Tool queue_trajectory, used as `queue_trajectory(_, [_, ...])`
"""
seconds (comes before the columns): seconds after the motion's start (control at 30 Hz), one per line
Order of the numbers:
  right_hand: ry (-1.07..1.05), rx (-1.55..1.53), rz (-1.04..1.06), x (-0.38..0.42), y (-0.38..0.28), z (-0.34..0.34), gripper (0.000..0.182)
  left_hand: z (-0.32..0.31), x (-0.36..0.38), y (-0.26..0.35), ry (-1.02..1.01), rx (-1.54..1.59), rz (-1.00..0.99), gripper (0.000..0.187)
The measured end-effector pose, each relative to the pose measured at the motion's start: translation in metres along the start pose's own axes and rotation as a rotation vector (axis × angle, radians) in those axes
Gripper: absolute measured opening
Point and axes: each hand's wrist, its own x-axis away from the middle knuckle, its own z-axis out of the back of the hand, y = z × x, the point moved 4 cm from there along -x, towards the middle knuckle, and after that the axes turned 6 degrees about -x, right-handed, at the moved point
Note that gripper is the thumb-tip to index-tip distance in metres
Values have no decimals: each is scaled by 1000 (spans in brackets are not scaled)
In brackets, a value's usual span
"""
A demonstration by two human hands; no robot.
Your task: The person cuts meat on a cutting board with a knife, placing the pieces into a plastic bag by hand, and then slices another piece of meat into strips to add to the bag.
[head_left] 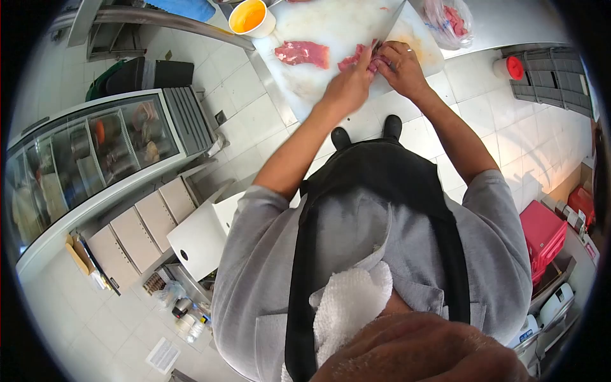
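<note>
On the white cutting board (305, 25), both my hands are close together over a piece of red meat (349, 62). My left hand (349, 88) is closed, and a knife (391, 24) seems to run out of it, its blade pointing away to the upper right. Fingers hide most of the handle. My right hand (402, 69), with a ring on one finger, is curled onto the meat beside the knife. A flat cut slab of meat (303, 54) lies to the left of my hands.
A white tub of orange contents (248, 17) stands at the board's left corner. To the right sits a plastic bag of meat (449, 24). A glass-topped display case (95, 153) is at left; a grey crate (550, 83) and red-lidded container (509, 68) are at right.
</note>
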Motion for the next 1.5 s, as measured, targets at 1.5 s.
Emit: queue_trajectory(1.5, [13, -156, -61, 15, 22, 13, 20, 26, 22, 31, 4, -103, -37, 66])
